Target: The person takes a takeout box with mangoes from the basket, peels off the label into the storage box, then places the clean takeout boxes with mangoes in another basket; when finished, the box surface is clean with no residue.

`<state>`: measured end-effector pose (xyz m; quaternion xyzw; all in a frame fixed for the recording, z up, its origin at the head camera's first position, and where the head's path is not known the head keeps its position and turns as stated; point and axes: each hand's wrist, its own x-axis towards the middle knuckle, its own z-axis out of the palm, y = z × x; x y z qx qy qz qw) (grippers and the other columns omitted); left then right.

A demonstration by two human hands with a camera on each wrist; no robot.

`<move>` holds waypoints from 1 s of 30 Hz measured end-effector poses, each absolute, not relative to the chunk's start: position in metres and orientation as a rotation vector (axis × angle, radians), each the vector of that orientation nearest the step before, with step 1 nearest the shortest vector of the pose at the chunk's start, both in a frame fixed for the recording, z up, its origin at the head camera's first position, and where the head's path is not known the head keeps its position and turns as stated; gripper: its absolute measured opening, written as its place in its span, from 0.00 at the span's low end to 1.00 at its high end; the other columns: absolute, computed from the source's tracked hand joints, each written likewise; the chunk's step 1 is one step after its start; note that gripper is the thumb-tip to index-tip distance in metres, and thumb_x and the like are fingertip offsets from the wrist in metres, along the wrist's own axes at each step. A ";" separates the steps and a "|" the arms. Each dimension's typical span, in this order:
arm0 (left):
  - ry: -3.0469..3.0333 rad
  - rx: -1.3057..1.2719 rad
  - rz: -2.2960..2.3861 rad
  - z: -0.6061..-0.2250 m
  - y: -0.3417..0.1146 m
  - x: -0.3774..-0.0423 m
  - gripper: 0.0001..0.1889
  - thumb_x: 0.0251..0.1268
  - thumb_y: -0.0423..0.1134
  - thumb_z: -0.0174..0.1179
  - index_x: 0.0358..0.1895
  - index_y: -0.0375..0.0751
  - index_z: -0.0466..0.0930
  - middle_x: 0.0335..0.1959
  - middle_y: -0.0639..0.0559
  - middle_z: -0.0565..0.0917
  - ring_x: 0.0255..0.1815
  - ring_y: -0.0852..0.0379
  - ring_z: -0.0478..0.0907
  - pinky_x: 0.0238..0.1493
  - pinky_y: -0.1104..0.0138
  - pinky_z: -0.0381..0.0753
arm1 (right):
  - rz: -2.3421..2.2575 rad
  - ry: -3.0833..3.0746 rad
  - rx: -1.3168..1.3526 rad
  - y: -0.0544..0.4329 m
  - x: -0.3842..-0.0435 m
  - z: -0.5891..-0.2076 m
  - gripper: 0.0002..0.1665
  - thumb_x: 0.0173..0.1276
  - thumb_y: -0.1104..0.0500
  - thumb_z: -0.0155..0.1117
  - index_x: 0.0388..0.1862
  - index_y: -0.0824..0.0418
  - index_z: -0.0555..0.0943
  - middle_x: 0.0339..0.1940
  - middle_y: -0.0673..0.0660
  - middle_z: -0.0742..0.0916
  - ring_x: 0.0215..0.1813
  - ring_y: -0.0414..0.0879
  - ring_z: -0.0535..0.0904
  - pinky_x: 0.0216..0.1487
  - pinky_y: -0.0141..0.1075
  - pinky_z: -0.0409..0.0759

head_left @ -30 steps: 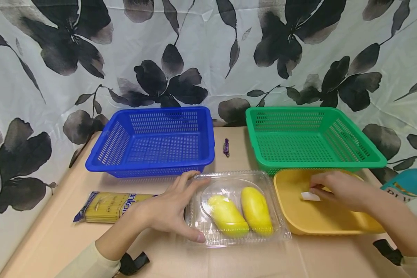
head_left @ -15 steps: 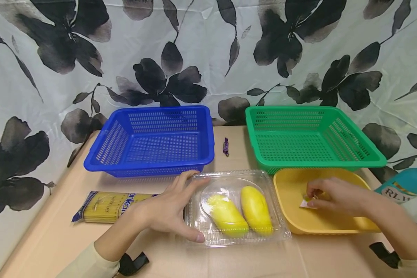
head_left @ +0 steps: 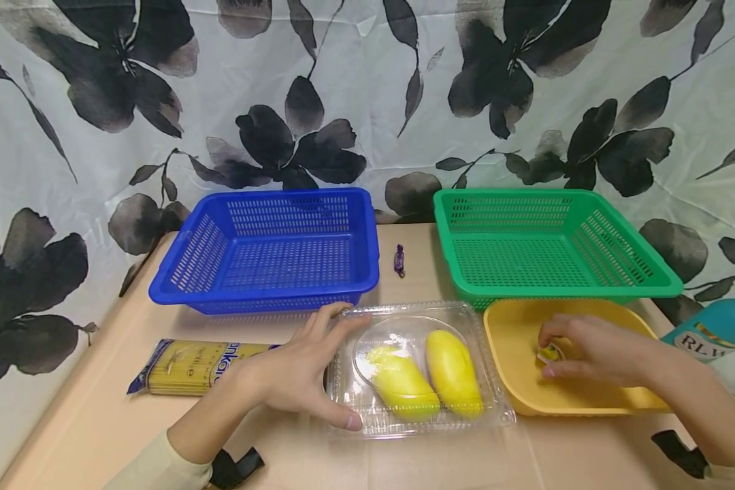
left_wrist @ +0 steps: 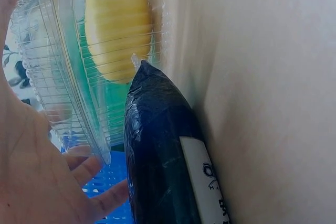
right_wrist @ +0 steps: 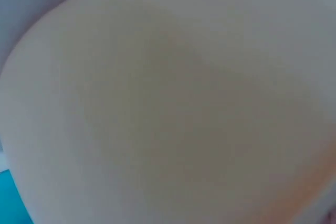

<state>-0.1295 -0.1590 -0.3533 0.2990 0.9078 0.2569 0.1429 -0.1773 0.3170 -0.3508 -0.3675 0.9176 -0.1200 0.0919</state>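
Note:
My left hand point(head_left: 297, 367) spans the left side of a clear plastic clamshell container point(head_left: 404, 320), thumb at its front edge and fingers toward the back. Two yellow mangoes point(head_left: 453, 374) show through the lid. In the left wrist view the palm and fingers lie along the ribbed wall of the container point(left_wrist: 113, 114). Inside a shallow yellow tray point(head_left: 508, 381), my right hand point(head_left: 600, 350) pinches a small yellow-and-white wrapped piece point(head_left: 550, 353) between thumb and fingers. A blurred pale surface fills most of the right wrist view.
A blue basket point(head_left: 294, 299) and a green basket point(head_left: 563, 289) stand at the back, with a purple-wrapped candy point(head_left: 399, 260) between them. A spaghetti pack point(head_left: 190, 367) lies left, partly behind my left hand. A teal bottle point(head_left: 716, 323) is at the far right.
In my right hand the small piece has turned from its white side to mostly yellow, and the hand has shifted slightly left. My left hand stays at the container.

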 end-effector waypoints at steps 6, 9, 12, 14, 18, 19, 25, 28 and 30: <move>2.618 0.840 0.724 -0.352 -0.158 -0.130 0.66 0.36 0.82 0.69 0.82 0.77 0.41 0.84 0.48 0.39 0.83 0.45 0.40 0.71 0.33 0.62 | -0.313 2.793 -1.119 0.311 -0.172 -0.339 0.15 0.66 0.38 0.71 0.44 0.43 0.81 0.40 0.37 0.80 0.39 0.31 0.75 0.39 0.33 0.80; 2.617 0.836 0.723 -0.351 -0.158 -0.130 0.66 0.36 0.82 0.69 0.82 0.76 0.41 0.84 0.48 0.38 0.83 0.45 0.40 0.71 0.34 0.62 | -0.290 2.831 -1.153 0.305 -0.169 -0.332 0.16 0.67 0.39 0.71 0.47 0.44 0.82 0.42 0.37 0.81 0.39 0.31 0.76 0.40 0.34 0.81; 2.615 0.833 0.725 -0.351 -0.158 -0.131 0.66 0.36 0.82 0.69 0.82 0.75 0.41 0.84 0.48 0.38 0.83 0.45 0.39 0.72 0.33 0.61 | -0.287 2.871 -1.178 0.297 -0.164 -0.325 0.17 0.67 0.40 0.71 0.50 0.45 0.83 0.45 0.36 0.82 0.42 0.33 0.79 0.43 0.36 0.84; 2.614 0.830 0.725 -0.351 -0.158 -0.131 0.66 0.36 0.82 0.69 0.82 0.75 0.42 0.84 0.48 0.38 0.84 0.45 0.39 0.72 0.33 0.61 | -0.299 2.894 -1.190 0.291 -0.160 -0.321 0.18 0.67 0.40 0.72 0.52 0.44 0.83 0.46 0.34 0.82 0.44 0.33 0.80 0.44 0.36 0.84; 2.616 0.829 0.722 -0.351 -0.158 -0.131 0.66 0.35 0.83 0.69 0.82 0.76 0.41 0.84 0.49 0.38 0.84 0.45 0.39 0.72 0.33 0.60 | -0.326 2.939 -1.244 0.281 -0.154 -0.314 0.20 0.65 0.41 0.74 0.54 0.41 0.82 0.48 0.31 0.81 0.47 0.32 0.80 0.46 0.35 0.84; 2.618 0.832 0.721 -0.351 -0.158 -0.131 0.66 0.35 0.83 0.69 0.82 0.76 0.41 0.84 0.49 0.38 0.83 0.45 0.39 0.72 0.33 0.61 | -0.333 2.945 -1.255 0.279 -0.153 -0.313 0.21 0.65 0.41 0.74 0.55 0.40 0.82 0.48 0.31 0.81 0.47 0.32 0.80 0.47 0.35 0.85; 2.610 0.839 0.738 -0.352 -0.158 -0.130 0.67 0.36 0.82 0.69 0.82 0.75 0.41 0.84 0.49 0.38 0.83 0.45 0.40 0.71 0.32 0.61 | -0.402 2.925 -1.258 0.266 -0.149 -0.308 0.27 0.65 0.40 0.74 0.62 0.39 0.78 0.56 0.33 0.81 0.53 0.35 0.81 0.52 0.40 0.86; 2.608 0.836 0.747 -0.353 -0.159 -0.129 0.67 0.36 0.81 0.70 0.83 0.72 0.42 0.84 0.49 0.39 0.83 0.44 0.40 0.71 0.32 0.61 | -0.450 2.896 -1.230 0.260 -0.147 -0.309 0.31 0.65 0.40 0.74 0.66 0.38 0.76 0.60 0.34 0.80 0.57 0.36 0.80 0.54 0.42 0.86; 2.606 0.837 0.757 -0.353 -0.159 -0.128 0.67 0.37 0.81 0.70 0.83 0.71 0.43 0.84 0.49 0.39 0.83 0.43 0.40 0.71 0.31 0.60 | -0.470 2.879 -1.223 0.256 -0.145 -0.310 0.34 0.65 0.40 0.74 0.68 0.39 0.75 0.63 0.35 0.79 0.59 0.38 0.79 0.55 0.43 0.86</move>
